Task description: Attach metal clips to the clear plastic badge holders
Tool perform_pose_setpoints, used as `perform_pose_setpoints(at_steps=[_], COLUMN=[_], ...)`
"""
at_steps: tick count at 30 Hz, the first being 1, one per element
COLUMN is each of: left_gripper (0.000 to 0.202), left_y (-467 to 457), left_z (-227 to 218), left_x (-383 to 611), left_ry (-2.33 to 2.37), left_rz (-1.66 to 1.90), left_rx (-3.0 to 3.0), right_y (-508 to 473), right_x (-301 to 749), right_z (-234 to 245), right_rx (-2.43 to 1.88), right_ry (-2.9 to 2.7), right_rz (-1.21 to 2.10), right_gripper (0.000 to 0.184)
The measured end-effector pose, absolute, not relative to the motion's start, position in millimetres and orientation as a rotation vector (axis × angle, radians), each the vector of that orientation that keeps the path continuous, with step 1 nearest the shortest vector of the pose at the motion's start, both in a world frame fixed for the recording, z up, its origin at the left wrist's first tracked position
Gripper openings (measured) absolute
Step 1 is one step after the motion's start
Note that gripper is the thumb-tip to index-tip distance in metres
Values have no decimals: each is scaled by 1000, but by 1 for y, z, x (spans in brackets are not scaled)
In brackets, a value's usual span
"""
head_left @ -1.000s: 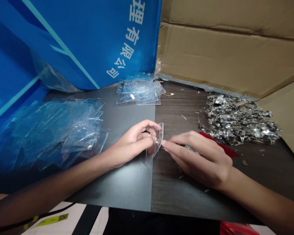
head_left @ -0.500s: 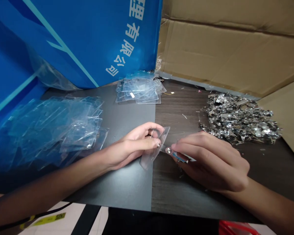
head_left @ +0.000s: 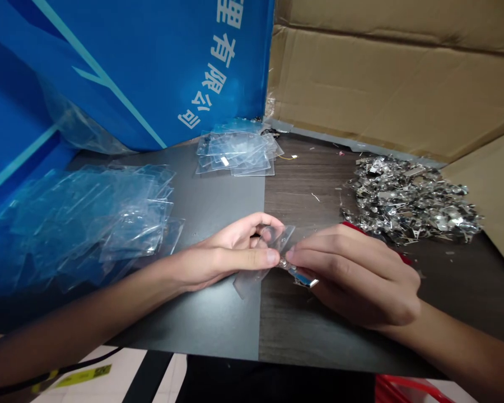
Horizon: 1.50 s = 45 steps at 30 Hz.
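My left hand [head_left: 239, 249] pinches a clear plastic badge holder [head_left: 252, 278], its thumb pressed over one side of the sleeve. Close against it, my right hand [head_left: 357, 271] grips a shiny metal badge clip [head_left: 306, 278] with a clear strap and a snap button. The strap end meets the sleeve at my left thumb tip. Whether the strap passes through the slot is hidden by the fingers.
A heap of metal badge clips [head_left: 411, 201] lies at the right. Clear sleeves form a large pile [head_left: 88, 218] at the left and a smaller stack [head_left: 237, 148] at the back. A blue printed panel [head_left: 121, 61] and cardboard [head_left: 386, 84] wall the table's rear.
My right hand has moved left and brought the clip's snap end up to the badge holder. My left thumb now lies over the snap end. Something red shows behind my right hand.
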<state>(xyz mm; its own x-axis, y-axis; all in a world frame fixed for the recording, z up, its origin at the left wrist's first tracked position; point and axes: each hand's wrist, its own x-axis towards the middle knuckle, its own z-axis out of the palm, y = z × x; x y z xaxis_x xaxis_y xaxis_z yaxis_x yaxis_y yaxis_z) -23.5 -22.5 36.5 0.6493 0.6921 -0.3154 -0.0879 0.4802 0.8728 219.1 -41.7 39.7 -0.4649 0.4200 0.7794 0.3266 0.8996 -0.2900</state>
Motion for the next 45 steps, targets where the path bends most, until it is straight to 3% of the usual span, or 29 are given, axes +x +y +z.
perform_pose_setpoints(at_steps=[13, 19, 31, 38, 45], left_gripper=[60, 56, 55, 57, 45], left_y=[-18, -18, -19, -22, -16], left_z=[36, 40, 38, 43, 50], left_x=[-30, -32, -27, -25, -27], left_ry=[715, 762, 792, 772, 799], left_rz=[427, 393, 452, 430, 459], left_rx=[1077, 1127, 1133, 1085, 893], right_y=[-44, -44, -42, -45, -39], right_x=[217, 217, 219, 217, 219], right_z=[41, 39, 41, 34, 33], right_rx=[-561, -532, -530, -471, -445], right_ry=[-2116, -2145, -2121, -2094, -2073], right_rz=[298, 313, 392, 455, 419], right_gripper=[25, 34, 21, 27, 27])
